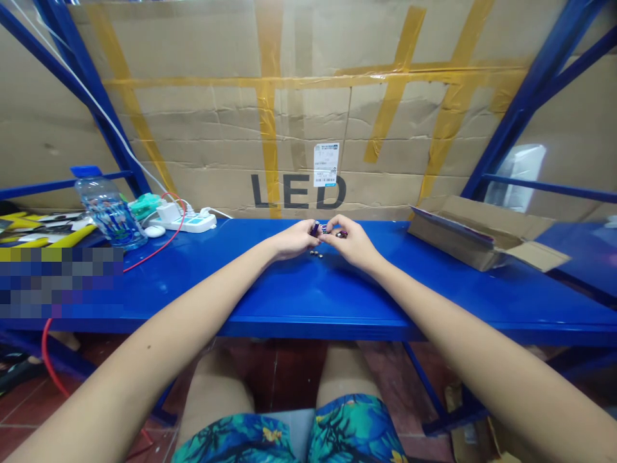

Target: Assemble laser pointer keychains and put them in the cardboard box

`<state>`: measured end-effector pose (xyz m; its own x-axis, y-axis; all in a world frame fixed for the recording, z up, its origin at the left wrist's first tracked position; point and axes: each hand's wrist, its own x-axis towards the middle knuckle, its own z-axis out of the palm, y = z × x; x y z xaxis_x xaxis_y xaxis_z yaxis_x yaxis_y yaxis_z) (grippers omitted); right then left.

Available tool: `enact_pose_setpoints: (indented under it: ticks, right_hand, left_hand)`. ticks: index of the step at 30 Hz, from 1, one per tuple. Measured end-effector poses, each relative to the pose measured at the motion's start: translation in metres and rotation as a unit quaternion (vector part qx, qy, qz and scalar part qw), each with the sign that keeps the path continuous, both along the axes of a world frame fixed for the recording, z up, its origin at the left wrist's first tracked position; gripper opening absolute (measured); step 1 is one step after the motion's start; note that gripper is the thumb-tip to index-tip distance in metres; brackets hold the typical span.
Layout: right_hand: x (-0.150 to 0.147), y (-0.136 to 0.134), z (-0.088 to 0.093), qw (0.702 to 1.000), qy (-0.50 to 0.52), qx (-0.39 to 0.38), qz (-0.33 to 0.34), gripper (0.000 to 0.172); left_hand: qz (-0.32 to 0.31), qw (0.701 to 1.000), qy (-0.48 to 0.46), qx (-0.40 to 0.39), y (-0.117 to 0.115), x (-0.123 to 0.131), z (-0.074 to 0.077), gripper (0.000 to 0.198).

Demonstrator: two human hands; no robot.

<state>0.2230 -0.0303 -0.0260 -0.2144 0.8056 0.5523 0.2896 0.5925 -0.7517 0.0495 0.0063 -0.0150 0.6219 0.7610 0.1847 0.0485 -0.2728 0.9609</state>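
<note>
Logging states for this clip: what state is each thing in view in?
Left hand, pinching purple part.
Right hand, pinching the same part.
Pieces, loose on bench below the hands.
Bottle, upright, capped.
Power strip, plugs in.
Box, open, flaps out.

My left hand (292, 242) and right hand (355, 245) meet mid-bench, the left pinching a purple part (315, 228); loose bits (315, 254) lie just below them. I find the bench (308, 302) bare in front and on both sides. Bottle (112, 215), power strip (187, 222) and red wire (154, 251) crowd the back left; a box (477, 239) blocks the right; cardboard (308, 116) walls the rear.
</note>
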Motion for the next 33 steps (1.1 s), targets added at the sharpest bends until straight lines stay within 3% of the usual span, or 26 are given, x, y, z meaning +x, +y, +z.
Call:
enact_pose_setpoints:
  ticks: [8, 13, 16, 17, 21, 25, 33]
  right_hand:
    - [0.000, -0.004, 0.003, 0.997, 0.015, -0.057, 0.040, 0.026]
    - [0.002, -0.004, 0.006, 0.984, 0.121, -0.121, 0.049, 0.023]
    - [0.007, -0.003, 0.009, 0.957, 0.202, -0.183, 0.101, 0.019]
    - [0.008, -0.002, 0.010, 0.947, 0.219, -0.205, 0.118, 0.022]
    - [0.011, -0.003, 0.013, 0.919, 0.243, -0.277, 0.143, 0.025]
    - [0.009, -0.004, 0.013, 0.910, 0.237, -0.305, 0.149, 0.022]
    - [0.011, -0.002, 0.009, 0.917, 0.214, -0.293, 0.167, 0.028]
  left_hand:
    - [0.032, 0.988, 0.122, 0.090, -0.010, 0.005, -0.003, 0.033]
    - [0.012, 0.981, 0.145, 0.129, -0.002, -0.003, 0.007, 0.033]
    - [0.093, 0.941, 0.209, 0.250, 0.009, -0.015, 0.008, 0.035]
    - [0.094, 0.928, 0.241, 0.266, 0.011, -0.018, 0.007, 0.033]
    - [0.050, 0.910, 0.309, 0.270, 0.012, -0.021, -0.001, 0.018]
    - [0.034, 0.900, 0.326, 0.289, 0.007, -0.014, -0.003, 0.013]
    - [0.074, 0.890, 0.354, 0.277, 0.008, -0.014, -0.001, 0.009]
